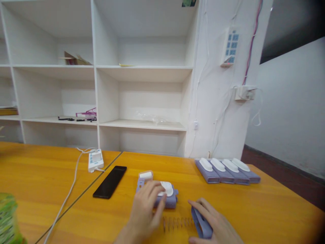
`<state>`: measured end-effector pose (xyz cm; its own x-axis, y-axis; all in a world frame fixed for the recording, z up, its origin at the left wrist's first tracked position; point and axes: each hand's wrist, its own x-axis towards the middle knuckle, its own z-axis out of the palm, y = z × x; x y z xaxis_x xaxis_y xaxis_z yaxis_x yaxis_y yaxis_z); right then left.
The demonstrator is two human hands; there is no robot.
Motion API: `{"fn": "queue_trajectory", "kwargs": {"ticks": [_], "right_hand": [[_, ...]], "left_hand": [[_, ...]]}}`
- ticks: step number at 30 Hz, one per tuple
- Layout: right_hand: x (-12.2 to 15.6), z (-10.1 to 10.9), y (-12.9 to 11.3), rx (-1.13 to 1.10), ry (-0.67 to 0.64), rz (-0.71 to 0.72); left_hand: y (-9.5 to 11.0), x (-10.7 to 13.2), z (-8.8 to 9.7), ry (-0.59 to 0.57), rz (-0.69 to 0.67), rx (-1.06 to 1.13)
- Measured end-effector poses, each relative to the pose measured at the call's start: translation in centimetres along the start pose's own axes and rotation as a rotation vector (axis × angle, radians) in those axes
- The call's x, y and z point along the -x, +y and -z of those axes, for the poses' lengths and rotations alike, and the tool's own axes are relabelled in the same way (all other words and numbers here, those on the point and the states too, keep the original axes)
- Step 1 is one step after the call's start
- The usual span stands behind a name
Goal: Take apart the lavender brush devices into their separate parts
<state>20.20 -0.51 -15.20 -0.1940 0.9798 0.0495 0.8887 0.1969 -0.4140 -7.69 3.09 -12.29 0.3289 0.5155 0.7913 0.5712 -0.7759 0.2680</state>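
My left hand [147, 205] has its fingers curled over a purple plastic case [171, 202] that lies on the table. On top of this case is a white ridged piece [167, 187], partly covered by my fingertips. In my right hand [215, 220] is a purple band-like plastic part [201, 224], tilted and apart from the case. Between my hands lies a row of several small thin coppery pieces [177, 222], too small to name. Just behind the left hand, a small part with a white roller [145, 175] rests against the case.
Several purple cases with white tops [227, 171] stand side by side at the back right. A black phone [110, 182] lies to the left. Behind it are a power strip [95, 160] and its white cable [68, 191]. A green package [8, 218] sits at the left edge. White shelves [143, 125] rise behind the table.
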Motion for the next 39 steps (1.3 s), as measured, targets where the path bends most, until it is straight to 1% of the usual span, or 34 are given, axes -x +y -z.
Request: {"fn": "queue_trajectory", "kwargs": {"ticks": [1,3,4,6,7,9,11,12,15,16,18,21,23,24,26,30,32,35,39], "right_hand": [[-0.1,-0.3,-0.3,-0.014,-0.001,0.001],[-0.3,-0.9,-0.4,-0.064,0.025,0.018],[-0.4,-1.1,-0.2,-0.098,0.041,0.025],[-0.6,-1.5,0.3,-0.174,0.071,0.017],[-0.7,-1.6,0.6,-0.211,0.081,0.009],[-0.8,-1.9,0.9,-0.267,0.093,-0.011],[-0.8,-2.2,0.5,-0.291,0.090,-0.002],[-0.7,-2.3,0.1,-0.295,0.091,0.012],[-0.5,-2.5,-1.7,-0.330,0.130,0.051],[-0.4,-2.5,-2.2,-0.363,0.136,0.056],[-0.3,-2.4,-2.8,-0.493,0.113,0.095],[-0.1,-2.2,-2.5,-0.818,0.023,0.147],[-0.1,-2.2,-1.9,-0.977,-0.036,0.128],[0.0,-2.3,-1.6,-1.005,-0.054,0.117],[0.0,-2.3,-1.4,-0.947,-0.071,0.123],[0.2,-1.4,-2.3,-0.564,-0.086,0.152],[0.4,-0.7,-3.2,-0.430,-0.080,0.144],[0.7,0.2,-4.0,-0.339,-0.043,0.163],[0.7,0.2,-3.6,-0.181,0.058,0.292]], "left_hand": [[1.4,0.2,-1.1,-0.014,-0.106,-0.035],[3.5,0.8,-3.6,0.054,-0.287,-0.165],[4.2,1.2,-4.8,0.106,-0.298,-0.234],[4.7,2.0,-6.9,0.143,-0.279,-0.328],[4.6,2.3,-7.6,0.133,-0.264,-0.353],[4.2,2.7,-8.4,0.073,-0.255,-0.369],[3.7,2.9,-8.5,-0.021,-0.253,-0.368],[3.6,3.0,-8.5,-0.093,-0.235,-0.363],[3.6,3.0,-8.1,-0.344,-0.117,-0.329],[3.6,3.0,-7.9,-0.404,-0.075,-0.314],[3.8,2.9,-7.2,-0.462,-0.010,-0.294],[3.9,2.4,-5.9,-0.504,0.052,-0.267],[4.0,2.0,-5.2,-0.548,0.074,-0.233],[4.1,1.8,-4.9,-0.569,0.079,-0.215],[4.2,1.6,-4.7,-0.606,0.083,-0.187],[4.2,1.7,-5.2,-0.632,0.084,-0.164],[4.1,1.9,-5.5,-0.632,0.076,-0.155],[3.9,2.1,-5.8,-0.618,0.056,-0.136],[4.1,2.1,-5.7,-0.571,0.060,-0.118]]}}
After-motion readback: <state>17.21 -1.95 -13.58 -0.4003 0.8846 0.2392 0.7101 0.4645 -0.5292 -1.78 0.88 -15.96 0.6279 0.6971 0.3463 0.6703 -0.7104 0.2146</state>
